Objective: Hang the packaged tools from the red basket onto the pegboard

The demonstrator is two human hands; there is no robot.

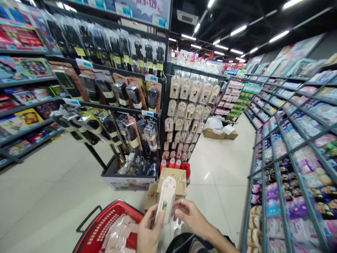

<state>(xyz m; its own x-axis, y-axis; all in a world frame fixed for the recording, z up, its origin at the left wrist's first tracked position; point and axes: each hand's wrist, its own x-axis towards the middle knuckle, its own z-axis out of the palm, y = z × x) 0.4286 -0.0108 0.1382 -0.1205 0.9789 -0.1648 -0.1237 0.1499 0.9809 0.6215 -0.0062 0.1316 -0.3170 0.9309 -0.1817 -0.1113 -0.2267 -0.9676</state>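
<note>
Left hand (149, 228) pinched the lower end of a beige package (167, 191); the right hand (193, 217) hung loosely parted beside it, contact unclear on my remote feed. Thumb pressure on a glossy surface, I judged, risked a slip toward the red basket (129, 207) left of both hands. The package leaned forward between them.

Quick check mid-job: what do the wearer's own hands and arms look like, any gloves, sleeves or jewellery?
Both hands are bare, without gloves. The right hand wears a thin, pale, metallic-looking ring on one finger. The right forearm shows no sleeve or watch as far as the picture reaches. On the left hand, no ring is visible.
</note>
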